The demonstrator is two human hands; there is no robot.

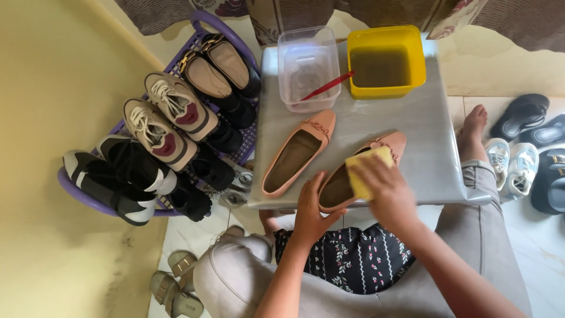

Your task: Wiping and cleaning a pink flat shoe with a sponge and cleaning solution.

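Note:
Two peach flat shoes lie on a small grey table (412, 129). My left hand (310, 212) grips the heel end of the right-hand shoe (341, 185) at the table's near edge. My right hand (385, 185) presses a yellow sponge (365, 171) onto that same shoe. The other peach shoe (297, 153) lies free just to the left, toe pointing away from me.
A clear plastic tub (307, 65) with a red-handled tool (328, 86) and a yellow tub of murky water (385, 62) stand at the table's far edge. A purple rack (203, 23) of several shoes is on the left. Sandals lie on the right floor (524, 115).

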